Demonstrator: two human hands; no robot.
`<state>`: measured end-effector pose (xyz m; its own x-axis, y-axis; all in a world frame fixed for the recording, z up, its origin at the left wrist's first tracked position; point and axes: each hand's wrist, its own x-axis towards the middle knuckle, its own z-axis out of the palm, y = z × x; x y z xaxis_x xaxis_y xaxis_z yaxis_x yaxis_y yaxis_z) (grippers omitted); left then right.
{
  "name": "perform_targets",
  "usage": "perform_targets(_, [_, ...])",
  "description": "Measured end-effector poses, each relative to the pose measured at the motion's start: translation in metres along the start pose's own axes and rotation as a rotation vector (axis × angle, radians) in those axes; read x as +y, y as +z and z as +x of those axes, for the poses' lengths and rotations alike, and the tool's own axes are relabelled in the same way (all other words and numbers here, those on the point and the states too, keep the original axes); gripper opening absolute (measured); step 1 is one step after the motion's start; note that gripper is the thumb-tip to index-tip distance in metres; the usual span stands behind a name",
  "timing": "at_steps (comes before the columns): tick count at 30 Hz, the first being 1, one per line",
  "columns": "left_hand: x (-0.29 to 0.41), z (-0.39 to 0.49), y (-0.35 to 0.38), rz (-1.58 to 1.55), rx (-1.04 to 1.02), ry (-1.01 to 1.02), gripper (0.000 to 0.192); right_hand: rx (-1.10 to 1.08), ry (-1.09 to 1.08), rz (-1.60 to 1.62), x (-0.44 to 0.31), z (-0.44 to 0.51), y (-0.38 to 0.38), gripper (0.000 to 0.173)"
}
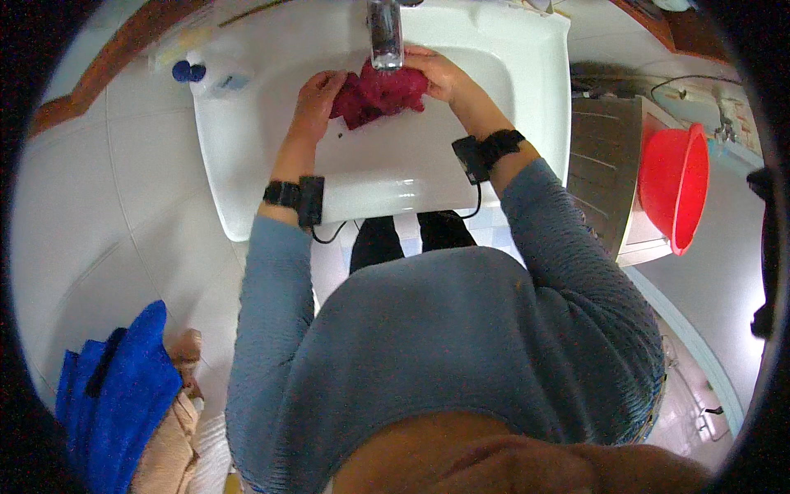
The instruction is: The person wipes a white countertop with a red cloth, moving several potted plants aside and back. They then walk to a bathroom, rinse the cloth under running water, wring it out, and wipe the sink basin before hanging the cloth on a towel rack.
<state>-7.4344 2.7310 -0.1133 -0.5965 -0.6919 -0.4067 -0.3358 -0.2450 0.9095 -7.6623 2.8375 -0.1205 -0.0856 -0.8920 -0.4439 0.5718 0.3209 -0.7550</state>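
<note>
A dark red cloth [392, 89], bunched and apparently wet, is stretched between my two hands over the basin of a white washbasin [537, 123]. My left hand [321, 96] grips its left end, fingers curled around the fabric. At the cloth's upper right, my right hand [438, 71] holds the other end, with part of the fingers hidden behind the faucet. The metal faucet [387, 37] reaches out above the cloth, its spout end over the fabric. A small dark spot lies in the basin below my left hand. Each wrist wears a black strap with a small box and cable.
Blue caps [189, 71] of containers are at the basin's left rim. A red plastic basin [676, 185] stands on a cabinet [602, 173] at the right. Blue [123, 395] and tan [166, 444] towels hang at the lower left, near the tiled wall.
</note>
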Motion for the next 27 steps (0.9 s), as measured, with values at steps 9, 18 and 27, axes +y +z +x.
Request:
perform_targets(9, [-0.016, 0.000, 0.003, -0.480, 0.134, -0.233, 0.035, 0.204, 0.137, -0.213, 0.040, 0.003, -0.002, 0.031])
perform_targets(18, [-0.069, -0.008, 0.094, -0.991, 0.037, -0.278, 0.036, 0.312, -0.211, -1.103, 0.069, -0.007, 0.076, 0.023])
perform_targets(27, [-0.064, 0.000, 0.102, -1.012, 0.089, -0.304, 0.037, 0.677, -0.091, -0.913, 0.036, -0.008, 0.064, 0.018])
